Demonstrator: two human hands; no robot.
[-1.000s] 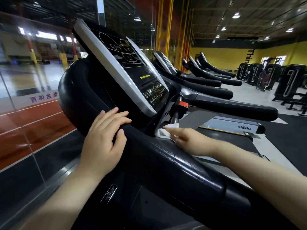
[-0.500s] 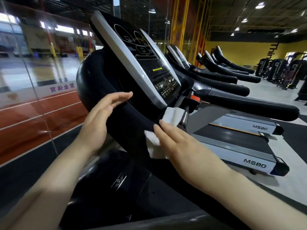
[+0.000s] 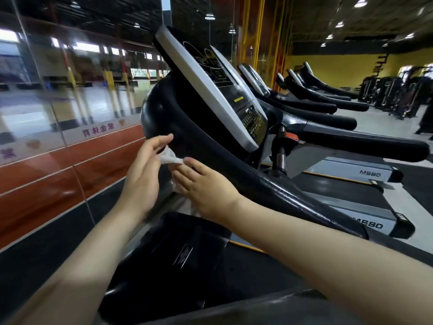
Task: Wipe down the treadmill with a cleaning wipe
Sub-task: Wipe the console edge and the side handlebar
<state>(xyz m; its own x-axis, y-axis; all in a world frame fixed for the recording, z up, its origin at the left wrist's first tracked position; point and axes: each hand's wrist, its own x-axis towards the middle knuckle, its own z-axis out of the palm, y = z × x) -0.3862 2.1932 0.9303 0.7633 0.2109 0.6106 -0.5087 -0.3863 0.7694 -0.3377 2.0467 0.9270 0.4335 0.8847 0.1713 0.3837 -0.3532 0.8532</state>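
Both hands have drawn together since a moment ago: the left hand (image 3: 143, 177), which was resting on the black handrail (image 3: 234, 167), has come off it and now meets the right hand (image 3: 203, 184) just below the rail's curve. Between them is the white cleaning wipe (image 3: 169, 158), crumpled small; the right hand's fingertips pinch one end, and the left hand's fingers look to be closing on the other, though blur makes that grip hard to confirm. Neither hand is pressing the wipe on the treadmill now, so the wiping stroke is paused. My guess is the wipe is being refolded or passed across, perhaps so the outer side of the rail can be reached. Above, the tilted console (image 3: 218, 90) stands untouched, and more treadmills (image 3: 328, 109) line up beyond.
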